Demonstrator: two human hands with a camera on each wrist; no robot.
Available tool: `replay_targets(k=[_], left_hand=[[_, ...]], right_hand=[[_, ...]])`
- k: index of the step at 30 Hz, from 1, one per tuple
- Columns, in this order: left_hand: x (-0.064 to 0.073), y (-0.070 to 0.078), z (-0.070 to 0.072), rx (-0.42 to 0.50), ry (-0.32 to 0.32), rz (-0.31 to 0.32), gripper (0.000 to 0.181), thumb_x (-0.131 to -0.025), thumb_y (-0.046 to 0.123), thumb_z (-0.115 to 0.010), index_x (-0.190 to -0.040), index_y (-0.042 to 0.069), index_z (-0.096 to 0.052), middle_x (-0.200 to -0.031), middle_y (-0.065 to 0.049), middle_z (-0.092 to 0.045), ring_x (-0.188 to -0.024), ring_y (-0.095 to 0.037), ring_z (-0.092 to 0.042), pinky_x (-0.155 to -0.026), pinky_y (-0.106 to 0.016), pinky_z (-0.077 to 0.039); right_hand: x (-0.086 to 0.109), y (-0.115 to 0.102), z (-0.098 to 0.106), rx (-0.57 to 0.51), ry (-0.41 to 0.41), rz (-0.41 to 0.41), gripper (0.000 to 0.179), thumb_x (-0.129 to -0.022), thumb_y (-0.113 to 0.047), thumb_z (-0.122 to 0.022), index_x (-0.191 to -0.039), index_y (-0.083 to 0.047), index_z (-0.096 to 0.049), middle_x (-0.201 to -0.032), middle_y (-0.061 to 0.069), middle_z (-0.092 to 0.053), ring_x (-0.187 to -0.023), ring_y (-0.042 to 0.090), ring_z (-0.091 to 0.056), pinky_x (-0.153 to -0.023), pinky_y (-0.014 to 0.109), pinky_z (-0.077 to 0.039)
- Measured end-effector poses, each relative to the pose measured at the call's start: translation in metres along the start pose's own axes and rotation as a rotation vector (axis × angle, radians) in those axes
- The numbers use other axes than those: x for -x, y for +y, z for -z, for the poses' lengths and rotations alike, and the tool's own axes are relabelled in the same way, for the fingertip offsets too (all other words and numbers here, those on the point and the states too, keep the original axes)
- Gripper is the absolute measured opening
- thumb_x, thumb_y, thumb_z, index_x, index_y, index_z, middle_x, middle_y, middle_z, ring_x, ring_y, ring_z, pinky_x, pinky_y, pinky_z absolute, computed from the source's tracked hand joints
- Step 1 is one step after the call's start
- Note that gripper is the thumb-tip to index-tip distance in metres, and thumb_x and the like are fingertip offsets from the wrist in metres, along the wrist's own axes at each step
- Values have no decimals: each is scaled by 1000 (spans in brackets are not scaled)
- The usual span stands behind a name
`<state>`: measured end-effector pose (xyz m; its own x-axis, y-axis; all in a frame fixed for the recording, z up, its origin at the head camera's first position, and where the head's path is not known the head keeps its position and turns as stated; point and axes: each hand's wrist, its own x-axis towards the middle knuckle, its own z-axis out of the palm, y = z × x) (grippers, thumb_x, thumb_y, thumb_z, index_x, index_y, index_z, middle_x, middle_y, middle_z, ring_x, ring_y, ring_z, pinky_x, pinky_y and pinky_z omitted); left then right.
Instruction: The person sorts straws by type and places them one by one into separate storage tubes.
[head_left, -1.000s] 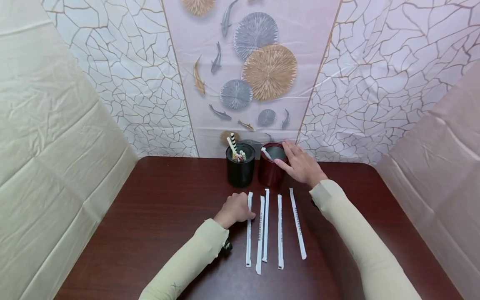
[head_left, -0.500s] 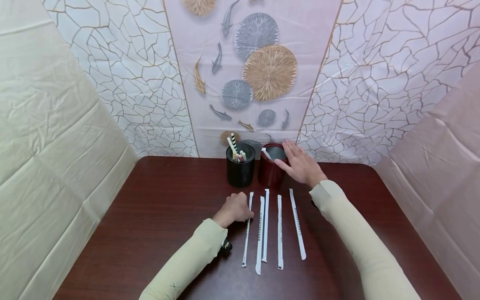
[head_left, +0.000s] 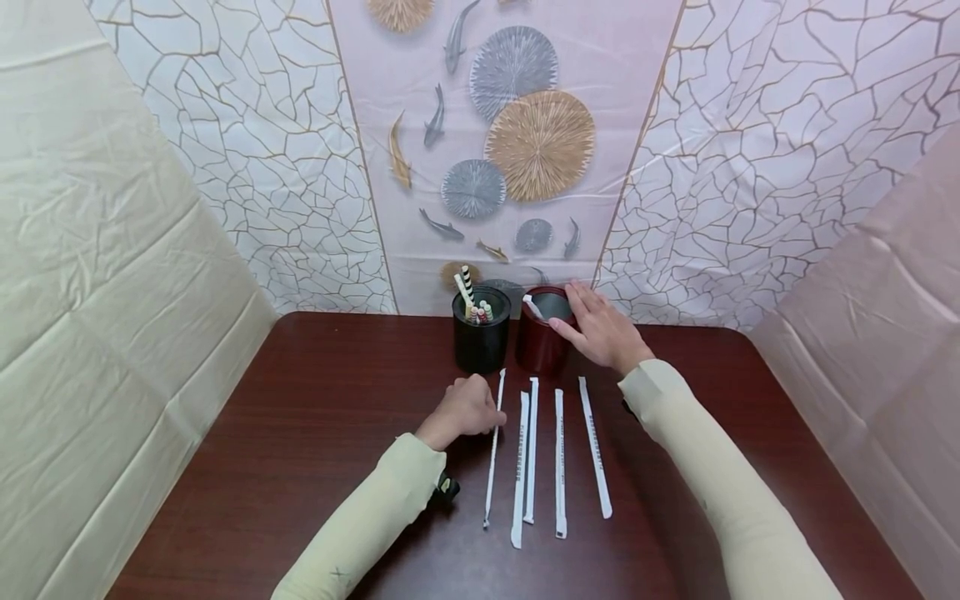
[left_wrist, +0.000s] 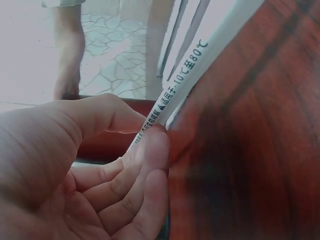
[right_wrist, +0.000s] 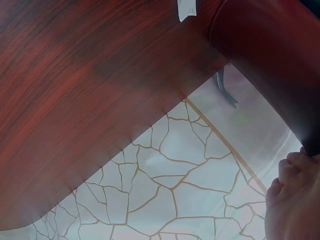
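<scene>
My left hand (head_left: 467, 407) pinches a white paper-wrapped straw (head_left: 491, 479) between thumb and fingers. Printed lettering shows on the straw's wrapper (left_wrist: 182, 80) in the left wrist view. My right hand (head_left: 606, 333) rests at the rim of a dark red cup (head_left: 542, 354), fingers extended along its right side and thumb over the front rim. One wrapped straw (head_left: 534, 307) leans inside that cup. In the right wrist view only knuckles of the right hand (right_wrist: 292, 200) show beside the red cup (right_wrist: 270, 60).
Several wrapped straws (head_left: 560, 467) lie lengthwise on the dark wooden table (head_left: 337, 400), right of the left hand. A black cup (head_left: 480, 348) with several striped straws (head_left: 467, 287) stands left of the red one. Patterned cloth (head_left: 300, 167) hangs behind the table.
My left hand has taken hold of the leftmost straw, turned it slightly and shifted it a little toward the cups. The right hand stays at the red cup.
</scene>
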<state>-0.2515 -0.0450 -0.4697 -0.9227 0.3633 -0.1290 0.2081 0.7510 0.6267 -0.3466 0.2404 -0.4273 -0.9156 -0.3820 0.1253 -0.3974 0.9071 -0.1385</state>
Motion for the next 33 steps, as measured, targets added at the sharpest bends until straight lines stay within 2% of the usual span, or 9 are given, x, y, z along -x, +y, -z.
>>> replay_targets(k=[5,10,14,23,29,33], left_hand=[[1,4,13,30,45,-45,33,-92,22,-79,-63,8,-76,-56,3,-68,-56,-13,-63,-59,-29,-50],[5,14,32,34,94,-62,20,-91,23,-80,-74,13,-75,-64,5,-71,-65,-13,-64,-61,-28,-51],[8,28,52,39,141,-89,15,-89,23,-81,-79,13,-75,-66,4,-71,-66,-13,-65,-62,-28,-52],[12,61,91,-24,292,-213,11,-86,23,-79,-80,15,-76,-71,4,-75,-71,-11,-68,-72,-29,-56],[5,86,120,-44,400,-276,10,-87,22,-76,-82,14,-76,-76,3,-78,-76,-14,-71,-77,-29,-56],[-5,102,139,-10,472,-302,10,-88,20,-75,-84,11,-76,-79,-1,-80,-78,-16,-73,-79,-30,-57]], right_hand=[[-2,-2,0,-8,4,1,90,-108,-66,-33,-169,-2,-14,-177,19,-16,-166,35,-16,-134,54,-16],[-6,-3,-1,-2,15,6,90,-109,-66,-33,-169,-1,-15,-177,20,-18,-165,36,-17,-134,53,-16],[-6,-3,-1,7,28,12,90,-109,-65,-33,-169,-1,-17,-176,21,-19,-165,37,-19,-134,54,-18],[-7,-1,-3,6,47,11,91,-108,-68,-31,-168,-1,-19,-176,21,-21,-164,38,-21,-133,54,-19],[-4,1,-3,-1,51,18,91,-108,-68,-31,-168,-1,-19,-176,22,-21,-164,38,-21,-133,55,-19],[-1,1,-4,-10,42,18,91,-109,-67,-33,-168,0,-18,-176,22,-19,-164,38,-19,-133,56,-18]])
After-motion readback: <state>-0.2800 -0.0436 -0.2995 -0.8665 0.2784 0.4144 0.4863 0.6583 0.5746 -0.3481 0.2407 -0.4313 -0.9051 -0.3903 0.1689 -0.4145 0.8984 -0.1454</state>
